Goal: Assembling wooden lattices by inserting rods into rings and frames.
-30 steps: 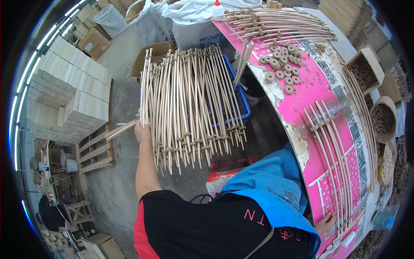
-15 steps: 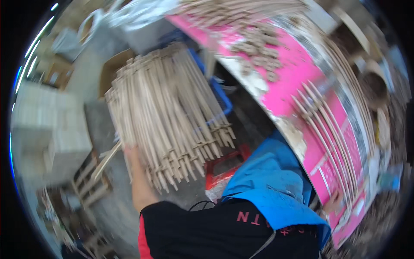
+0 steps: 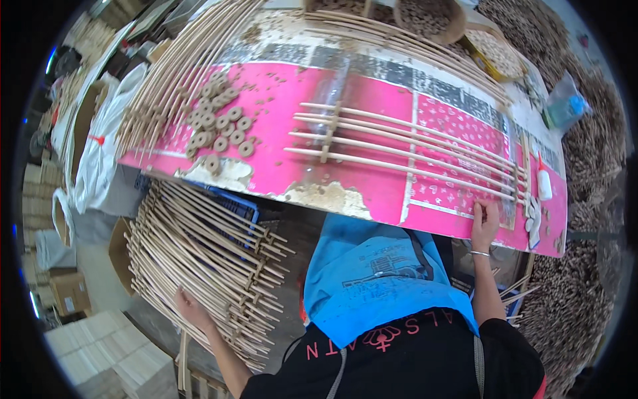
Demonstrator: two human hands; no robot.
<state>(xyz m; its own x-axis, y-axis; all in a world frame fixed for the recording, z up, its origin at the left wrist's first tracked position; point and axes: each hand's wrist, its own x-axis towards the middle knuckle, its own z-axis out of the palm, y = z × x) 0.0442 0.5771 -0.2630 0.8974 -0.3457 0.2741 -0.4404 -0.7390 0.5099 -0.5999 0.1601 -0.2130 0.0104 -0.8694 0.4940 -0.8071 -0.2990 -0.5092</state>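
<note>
My left hand (image 3: 191,309) lies on a thick stack of wooden rod frames (image 3: 199,246) at the lower left, its fingers stretched over the rods. These frames are thin pale rods joined by short crosspieces near their ends. My right hand (image 3: 486,223) rests at the front edge of the pink-topped table (image 3: 379,213), fingers curled in; whatever may be inside them is hidden. Just beyond it lies a rod frame (image 3: 412,147), several long rods side by side with a crosspiece (image 3: 329,136) near the left end and another at the right.
Wooden rings (image 3: 222,126) are scattered on the table's left, beside a bundle of rods (image 3: 183,73). A white glue bottle (image 3: 544,183) stands at the right. Round containers of small parts (image 3: 432,18) line the back. A blue crate (image 3: 242,213) shows under the stack.
My view has swung right, so the table now spans the top and the stack sits lower left. My left hand stays by the stack, now over its rods; my right hand remains at the table edge.
</note>
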